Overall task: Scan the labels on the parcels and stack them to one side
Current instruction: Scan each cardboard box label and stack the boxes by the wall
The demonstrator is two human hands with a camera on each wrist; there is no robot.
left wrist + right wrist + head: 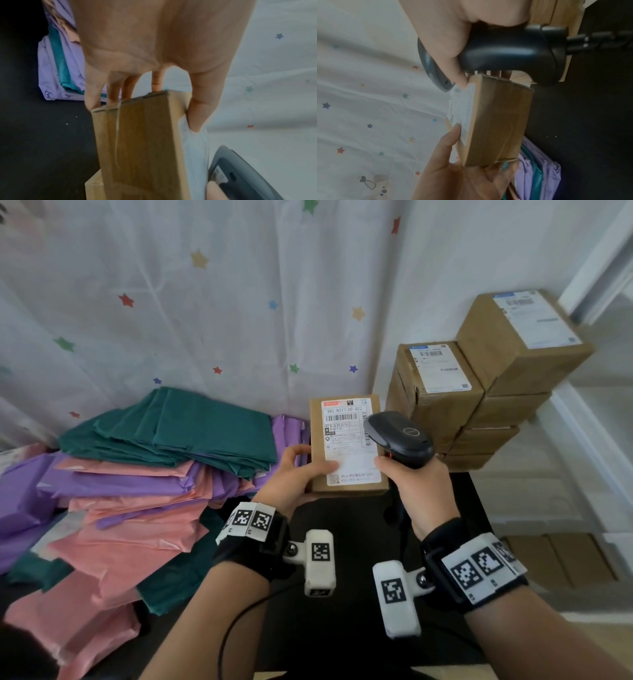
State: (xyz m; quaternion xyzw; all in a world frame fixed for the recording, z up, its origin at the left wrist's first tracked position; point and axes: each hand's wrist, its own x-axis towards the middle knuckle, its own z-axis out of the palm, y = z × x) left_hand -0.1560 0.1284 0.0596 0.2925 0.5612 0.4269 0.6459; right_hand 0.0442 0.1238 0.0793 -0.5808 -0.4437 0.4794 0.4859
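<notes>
Landmark: stacked brown cardboard boxes at the black tabletop's far right corner. They wall off that side. Left of them, a held brown labelled carton and black handheld scanner fill the gap. Further left, heaped green, purple and pink mailer bags. Bare tabletop lies nearer than the stack.

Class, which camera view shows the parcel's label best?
The head view: the label faces the camera, barcode visible. Both wrist views catch it only edge-on, a thin white strip beside the box, unreadable.
</notes>
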